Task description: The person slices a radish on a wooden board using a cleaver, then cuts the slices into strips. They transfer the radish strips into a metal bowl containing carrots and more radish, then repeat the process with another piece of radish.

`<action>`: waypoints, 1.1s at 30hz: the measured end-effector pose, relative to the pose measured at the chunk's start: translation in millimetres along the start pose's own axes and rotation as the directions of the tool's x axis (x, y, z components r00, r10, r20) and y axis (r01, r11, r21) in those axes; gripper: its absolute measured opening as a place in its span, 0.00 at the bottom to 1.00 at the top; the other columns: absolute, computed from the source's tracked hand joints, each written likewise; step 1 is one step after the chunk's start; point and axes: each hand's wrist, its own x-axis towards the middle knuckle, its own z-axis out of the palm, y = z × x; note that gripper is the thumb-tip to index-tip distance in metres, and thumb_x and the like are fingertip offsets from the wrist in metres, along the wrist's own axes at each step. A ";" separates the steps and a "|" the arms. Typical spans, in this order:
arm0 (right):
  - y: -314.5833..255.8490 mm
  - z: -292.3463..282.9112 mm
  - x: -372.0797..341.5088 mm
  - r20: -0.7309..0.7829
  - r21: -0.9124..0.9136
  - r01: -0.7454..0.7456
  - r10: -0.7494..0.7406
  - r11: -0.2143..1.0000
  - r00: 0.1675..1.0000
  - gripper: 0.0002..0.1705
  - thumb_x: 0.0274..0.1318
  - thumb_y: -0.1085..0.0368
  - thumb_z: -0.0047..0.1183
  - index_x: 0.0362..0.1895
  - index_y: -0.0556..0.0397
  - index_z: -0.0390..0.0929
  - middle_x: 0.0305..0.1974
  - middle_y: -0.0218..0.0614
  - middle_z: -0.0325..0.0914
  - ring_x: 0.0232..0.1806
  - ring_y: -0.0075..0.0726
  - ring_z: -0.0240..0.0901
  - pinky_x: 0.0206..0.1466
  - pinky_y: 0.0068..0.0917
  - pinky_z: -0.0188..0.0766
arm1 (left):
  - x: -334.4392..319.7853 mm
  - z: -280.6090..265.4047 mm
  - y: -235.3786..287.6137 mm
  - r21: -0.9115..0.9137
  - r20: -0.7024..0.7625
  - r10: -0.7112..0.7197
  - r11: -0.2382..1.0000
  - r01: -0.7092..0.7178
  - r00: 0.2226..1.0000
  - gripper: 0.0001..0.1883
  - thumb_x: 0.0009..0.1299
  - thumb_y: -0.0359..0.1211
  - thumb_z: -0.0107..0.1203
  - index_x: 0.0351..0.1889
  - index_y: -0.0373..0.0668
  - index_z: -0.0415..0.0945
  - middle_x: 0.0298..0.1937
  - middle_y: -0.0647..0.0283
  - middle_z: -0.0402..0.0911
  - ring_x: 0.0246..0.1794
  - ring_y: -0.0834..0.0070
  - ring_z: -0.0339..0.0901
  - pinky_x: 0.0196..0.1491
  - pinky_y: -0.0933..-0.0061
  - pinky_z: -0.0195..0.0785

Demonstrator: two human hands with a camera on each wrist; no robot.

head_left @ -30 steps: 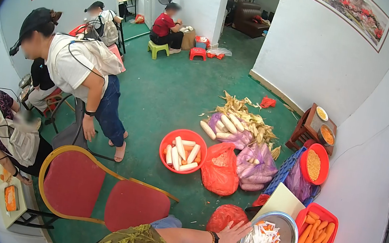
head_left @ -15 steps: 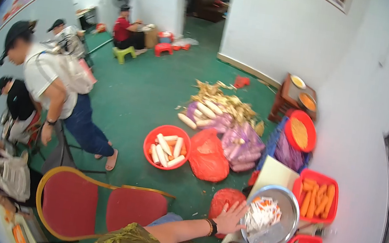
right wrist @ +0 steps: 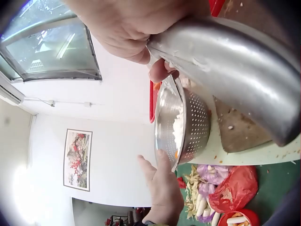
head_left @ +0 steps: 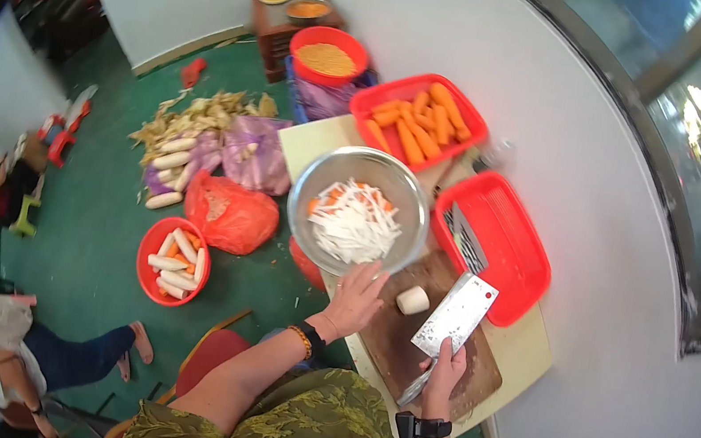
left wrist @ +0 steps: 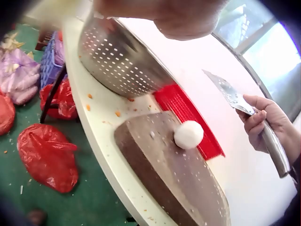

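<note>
In the head view my right hand [head_left: 443, 374] grips the handle of a cleaver [head_left: 455, 313], its broad blade held above the wooden cutting board [head_left: 472, 371]. My left hand [head_left: 353, 298] has its fingers extended at the near rim of a perforated metal colander [head_left: 304, 229]. White strips [head_left: 355, 234] lie in the colander over orange pieces. A short white radish piece [head_left: 412, 300] rests on the board, left of the blade. The left wrist view shows the cleaver [left wrist: 230, 94] raised clear of the board and the radish piece [left wrist: 188, 135] beyond the board's near edge.
Behind the colander stands a red basket of carrots [head_left: 422, 122]; to the right, a red basket [head_left: 512, 251] holds a flat slotted tool. On the floor at left are a red bowl of radishes [head_left: 174, 261] and bags [head_left: 230, 216]. A seated person is at far left.
The head view has swung to the right. The cleaver blade, earlier in the colander, is now above the board. The left hand stays by the colander's rim.
</note>
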 end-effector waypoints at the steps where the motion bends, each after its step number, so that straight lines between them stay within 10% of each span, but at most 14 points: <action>1: 2.7 -11.5 -3.8 -0.033 -0.003 -0.002 0.002 1.000 0.999 0.10 0.65 0.61 0.49 0.40 0.56 0.70 0.24 0.31 0.74 0.10 0.21 0.63 0.12 0.18 0.61 | 0.1 15.2 4.4 -0.059 0.088 0.036 0.998 -0.031 0.995 0.38 0.64 0.35 0.57 0.70 0.42 0.52 0.73 0.49 0.49 0.71 0.47 0.48 0.66 0.44 0.47; 5: 23.5 -61.6 -22.2 -0.132 -0.111 -0.029 0.014 0.993 0.991 0.10 0.65 0.61 0.49 0.40 0.56 0.70 0.24 0.30 0.73 0.10 0.20 0.63 0.12 0.19 0.62 | -1.2 45.2 39.6 -0.023 0.343 -0.066 0.997 0.079 0.937 0.39 0.63 0.35 0.59 0.71 0.42 0.50 0.73 0.48 0.48 0.72 0.47 0.47 0.66 0.43 0.50; 14: 54.5 -110.2 -56.3 -0.144 -0.470 -0.108 0.045 0.876 0.989 0.12 0.63 0.59 0.50 0.35 0.56 0.74 0.20 0.29 0.71 0.14 0.21 0.66 0.14 0.23 0.66 | 37.3 98.1 47.1 -0.009 0.227 -0.281 0.957 0.290 0.932 0.42 0.56 0.39 0.67 0.65 0.37 0.55 0.61 0.47 0.64 0.60 0.47 0.62 0.60 0.50 0.59; 26: 28.0 -96.1 -45.3 0.098 -0.664 0.207 -0.190 0.719 0.977 0.13 0.62 0.59 0.49 0.41 0.55 0.77 0.27 0.51 0.78 0.32 0.59 0.77 0.33 0.42 0.72 | -5.4 89.6 54.6 -0.298 0.312 -0.158 0.920 0.254 0.937 0.30 0.51 0.31 0.69 0.52 0.36 0.67 0.49 0.47 0.72 0.54 0.49 0.68 0.58 0.58 0.62; 33: 28.5 -75.1 -34.0 0.253 -0.721 0.370 -0.274 0.586 0.928 0.12 0.62 0.60 0.50 0.42 0.54 0.78 0.32 0.51 0.79 0.33 0.56 0.78 0.34 0.43 0.74 | -14.7 92.3 44.9 -0.321 0.131 0.057 0.947 -0.012 0.990 0.29 0.53 0.31 0.68 0.50 0.35 0.65 0.47 0.48 0.69 0.50 0.51 0.68 0.55 0.61 0.63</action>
